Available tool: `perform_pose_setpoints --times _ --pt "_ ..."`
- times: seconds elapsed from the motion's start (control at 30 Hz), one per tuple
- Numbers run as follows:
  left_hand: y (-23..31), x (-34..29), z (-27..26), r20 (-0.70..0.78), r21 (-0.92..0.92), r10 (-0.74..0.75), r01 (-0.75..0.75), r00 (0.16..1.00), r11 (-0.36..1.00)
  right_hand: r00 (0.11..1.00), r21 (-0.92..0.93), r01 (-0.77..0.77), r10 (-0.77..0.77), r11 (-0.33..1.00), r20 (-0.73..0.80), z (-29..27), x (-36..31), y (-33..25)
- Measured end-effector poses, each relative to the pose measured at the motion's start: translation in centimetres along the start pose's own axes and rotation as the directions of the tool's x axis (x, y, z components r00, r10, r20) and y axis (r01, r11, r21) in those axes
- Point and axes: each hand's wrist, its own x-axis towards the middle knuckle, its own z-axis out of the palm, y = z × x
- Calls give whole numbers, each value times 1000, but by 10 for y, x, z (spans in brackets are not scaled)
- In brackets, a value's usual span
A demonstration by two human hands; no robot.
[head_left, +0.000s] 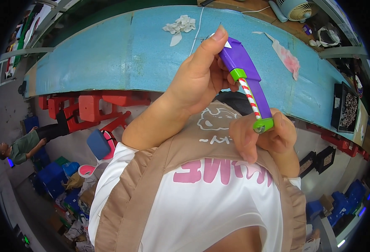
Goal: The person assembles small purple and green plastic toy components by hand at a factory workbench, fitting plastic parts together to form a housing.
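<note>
A long purple plastic toy part (243,59) with green ends and a red-and-white striped strip along one edge is held up slantwise between my hands. My left hand (203,69) grips its upper end, thumb on top and fingers curled behind. At the lower green end, my right hand (273,134) has its fingers bent around the part. Some right-hand fingers stretch in front of my brown apron (172,153). How the far side of the part looks is hidden.
Beyond my hands runs a blue-covered table (105,54). On it lie crumpled white scraps (183,25), a pink-stained cloth (287,56) and a black tray of small pieces (346,107). Red stools (90,107) stand below the left edge. A person (25,145) is at far left.
</note>
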Motion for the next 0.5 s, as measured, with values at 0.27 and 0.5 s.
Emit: perform_pose_setpoints --times 0.27,0.5 --pt "-17 7 -6 -41 -101 -228 223 973 970 995 17 67 -68 998 79 -6 5 -4" --pt "-25 10 -4 -43 -96 -334 329 941 939 994 74 55 -62 996 94 -16 6 -3"
